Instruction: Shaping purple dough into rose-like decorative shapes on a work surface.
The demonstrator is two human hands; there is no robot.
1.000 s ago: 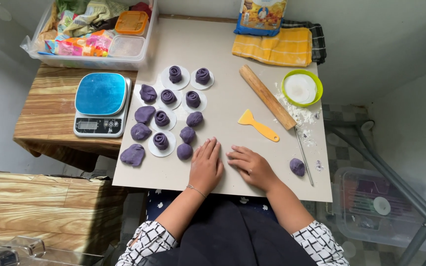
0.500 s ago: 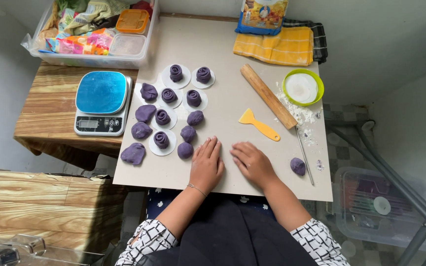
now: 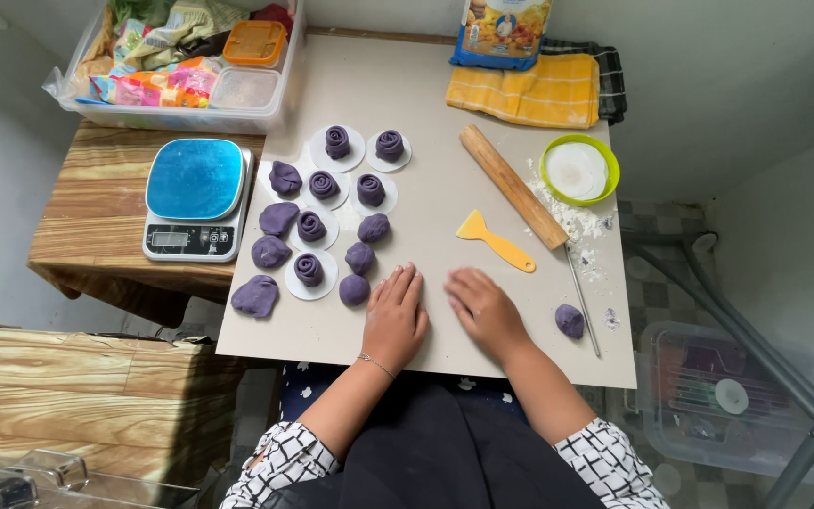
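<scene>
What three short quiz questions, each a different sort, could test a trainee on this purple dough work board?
1. True or false: both hands lie flat on the beige board.
2. Which tool lies nearest the right hand? A) yellow plastic scraper B) blue-topped kitchen scale C) green-rimmed round flour bowl
3. Fill in: the wooden rolling pin lies ___ the scraper and the bowl.

Key: 1 true, left hand too; 2 A; 3 between.

Beige board (image 3: 445, 113) carries purple dough pieces (image 3: 354, 289), rolling pin (image 3: 512, 186), perhaps flour.
</scene>
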